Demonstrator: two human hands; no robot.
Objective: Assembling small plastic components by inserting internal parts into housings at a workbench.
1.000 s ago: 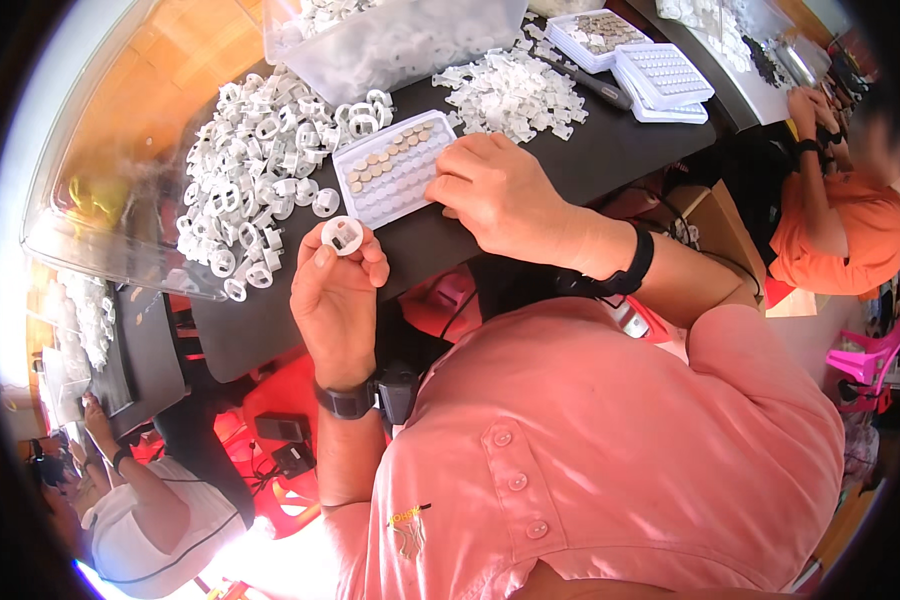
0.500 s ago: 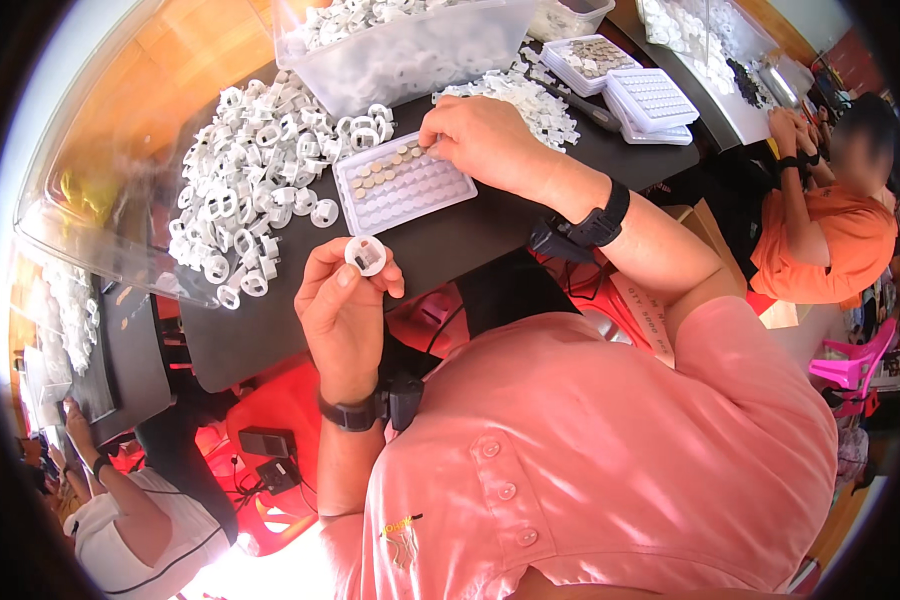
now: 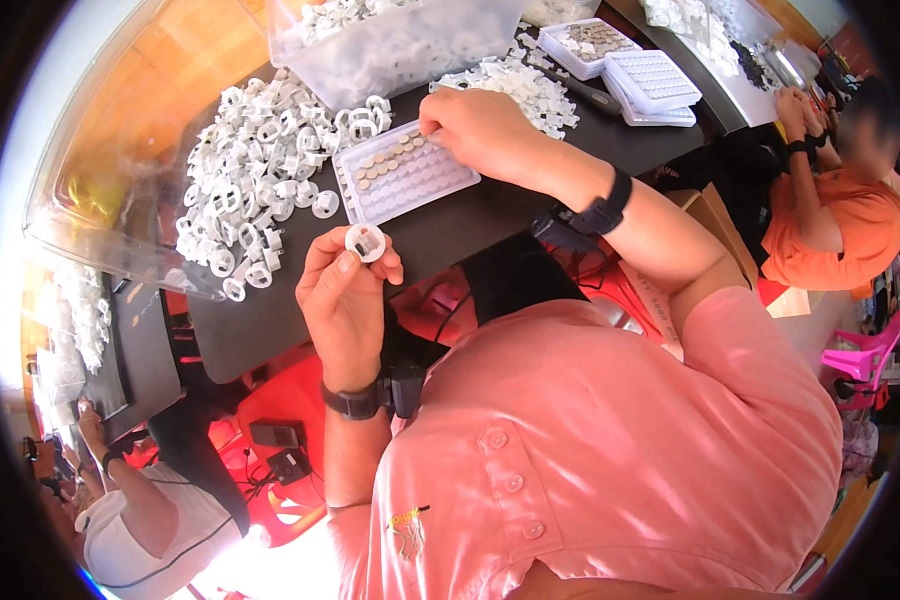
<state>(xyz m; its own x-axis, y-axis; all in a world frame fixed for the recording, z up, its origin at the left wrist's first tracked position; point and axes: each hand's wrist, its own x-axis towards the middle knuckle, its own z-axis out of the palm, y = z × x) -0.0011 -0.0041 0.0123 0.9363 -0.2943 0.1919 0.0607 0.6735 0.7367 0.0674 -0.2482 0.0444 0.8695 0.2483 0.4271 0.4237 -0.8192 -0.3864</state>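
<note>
My left hand point(image 3: 342, 295) is closed round a white plastic ring-shaped part point(image 3: 366, 242), its round face turned up between thumb and fingers. In front of it on the dark table lies a white dimpled tray point(image 3: 395, 208), partly filled with small round metal discs point(image 3: 378, 167) that look like button cells. Over the tray's far right corner, my right hand point(image 3: 475, 128) has its fingers pinched together, and whatever is between the tips is hidden. Left of the tray spreads a large heap of similar white plastic parts point(image 3: 255, 170).
Behind the tray stands a translucent bin point(image 3: 400, 65) of white parts. A pile of small white pieces point(image 3: 515, 90) lies beyond my right hand. Stacked trays point(image 3: 655, 82) and a dark-handled tool point(image 3: 590, 92) are farther right. Co-workers sit at right point(image 3: 820, 220) and lower left point(image 3: 145, 520).
The view has shifted slightly. My left hand still holds the white part, and my right hand stays at the tray's far edge, its fingers slightly shifted.
</note>
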